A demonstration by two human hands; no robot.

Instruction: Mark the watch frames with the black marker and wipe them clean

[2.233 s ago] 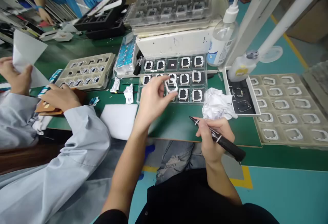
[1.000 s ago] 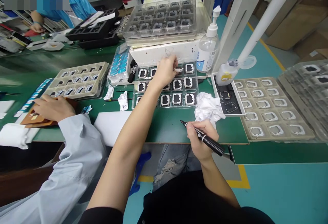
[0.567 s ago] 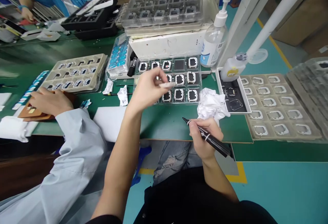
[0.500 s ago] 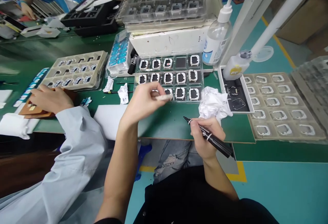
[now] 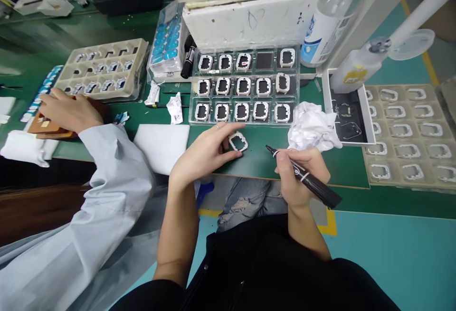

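My left hand [image 5: 210, 152] has its thumb and fingers around the edges of a small white square frame [image 5: 243, 147] with rounded corners, low over the green table. The frame's left part is hidden by the fingers. In my right hand [image 5: 302, 173] is a black marker [image 5: 317, 188], uncapped, its dark tip pointing left toward the frame. Behind both hands lies a clear plastic tray [image 5: 245, 122] holding rows of similar white frames in its pockets; one back-row pocket shows only a dark square.
Crumpled white paper [image 5: 313, 128] lies beside my right hand, before a white box [image 5: 370, 128] with a bottle. A beige tray [image 5: 392, 159] of frames is at right. On the left, a co-worker's hand [image 5: 73, 111] and sleeve reach in beside a white foam sheet [image 5: 162, 142].
My left hand has drawn back from the tray toward the table's front, turning the frame so its opening faces up. The view has tilted down; my right hand still holds the marker.
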